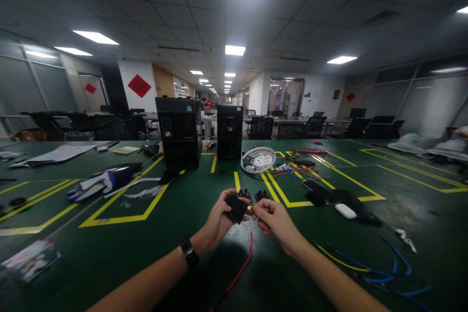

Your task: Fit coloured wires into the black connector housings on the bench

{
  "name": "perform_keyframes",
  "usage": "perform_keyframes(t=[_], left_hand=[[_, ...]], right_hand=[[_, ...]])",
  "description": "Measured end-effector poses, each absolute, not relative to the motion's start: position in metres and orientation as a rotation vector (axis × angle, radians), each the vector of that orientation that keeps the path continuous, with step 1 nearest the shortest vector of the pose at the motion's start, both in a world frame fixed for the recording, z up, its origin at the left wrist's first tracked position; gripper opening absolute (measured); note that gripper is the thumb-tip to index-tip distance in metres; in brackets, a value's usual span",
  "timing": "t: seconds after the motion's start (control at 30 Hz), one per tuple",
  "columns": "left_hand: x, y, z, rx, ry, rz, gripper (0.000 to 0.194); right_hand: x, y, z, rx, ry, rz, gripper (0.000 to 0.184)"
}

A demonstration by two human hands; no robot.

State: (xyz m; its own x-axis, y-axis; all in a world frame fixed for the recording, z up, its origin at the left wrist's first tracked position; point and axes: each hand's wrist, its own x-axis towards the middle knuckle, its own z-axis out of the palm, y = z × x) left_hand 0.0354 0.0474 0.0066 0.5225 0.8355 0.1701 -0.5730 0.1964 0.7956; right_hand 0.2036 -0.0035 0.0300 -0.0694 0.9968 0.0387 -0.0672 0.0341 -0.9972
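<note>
My left hand [218, 219], with a black watch on its wrist, is closed around a small black plastic connector block [236, 207] held above the green table. My right hand [272, 219] pinches at the block's right side, fingers pressed together, a ring on one finger. A red wire [242, 268] hangs down from between the hands toward the table's near edge. Just behind the hands, two more small black connector pieces [256, 195] lie on the mat.
On the green mat [183, 234] with yellow lines stand two black computer cases [179, 131], [229, 131]. A white fan grille [259, 159], coloured wires [300, 168], a phone [321, 191], a white mouse [345, 211], blue and yellow wires [369, 268] lie right; gloves [98, 183] left.
</note>
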Motion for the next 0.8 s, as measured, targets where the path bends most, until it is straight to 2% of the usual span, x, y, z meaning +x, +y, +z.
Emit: perform_keyframes(t=[0.13,0.27,0.57,0.8], left_hand=[[0.041,0.043,-0.010,0.947,0.307,0.994,0.040],[0.046,0.039,-0.017,0.941,0.285,0.990,0.045],[0.047,0.019,-0.003,1.022,0.335,0.982,0.057],[0.046,0.008,-0.003,1.062,0.321,0.980,0.053]], right_hand=[[0.205,-0.009,0.015,-1.110,-1.202,1.314,0.041],[0.204,-0.016,0.012,-1.159,-1.211,1.354,0.043],[0.201,-0.017,0.005,-1.275,-1.222,1.295,0.046],[0.205,-0.020,0.005,-1.357,-1.261,1.314,0.042]])
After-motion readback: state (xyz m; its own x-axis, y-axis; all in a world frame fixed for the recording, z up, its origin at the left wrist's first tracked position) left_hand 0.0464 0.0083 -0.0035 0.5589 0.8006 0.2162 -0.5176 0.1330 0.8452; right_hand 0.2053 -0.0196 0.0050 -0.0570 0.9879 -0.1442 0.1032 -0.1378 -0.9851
